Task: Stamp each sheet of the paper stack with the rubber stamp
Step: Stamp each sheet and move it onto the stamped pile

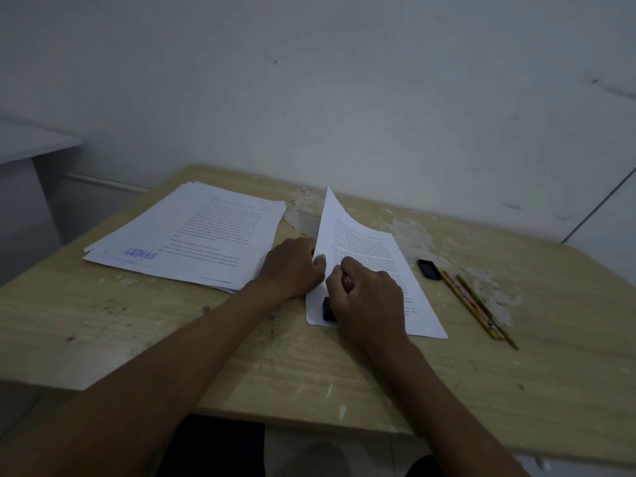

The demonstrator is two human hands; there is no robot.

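A person's right hand (366, 289) is clenched round a rubber stamp (329, 308), its dark base pressed onto the near-left corner of a printed sheet (375, 270) lying toward the right of the wooden table (137, 332), while a red part of the handle shows between the curled fingers. The left hand (292, 270) pinches the same sheet's left edge just beside the stamp, thumb on the upper face, so that the left side of the page curls up and its far corner stands in the air. The sheet's long axis runs from the near edge of the table away toward the wall, and the stamp sits at the near end of it, directly under the right hand, with the left hand touching the paper immediately to its left. A stack of stamped sheets (192, 235) lies on the left half of the table, the top page bearing a blue mark reading LUNAS (141, 253) at its near-left corner, and the left hand is the nearer of the 2 to it. Judged from this, the impression is being made now, and the page will probably travel leftward onto that stack, a move that depends on the stamp first lifting clear. Whether further unstamped pages lie beneath the sheet cannot be told. A small black object (429, 269) and 2 pencils (478, 309) rest near the right edge
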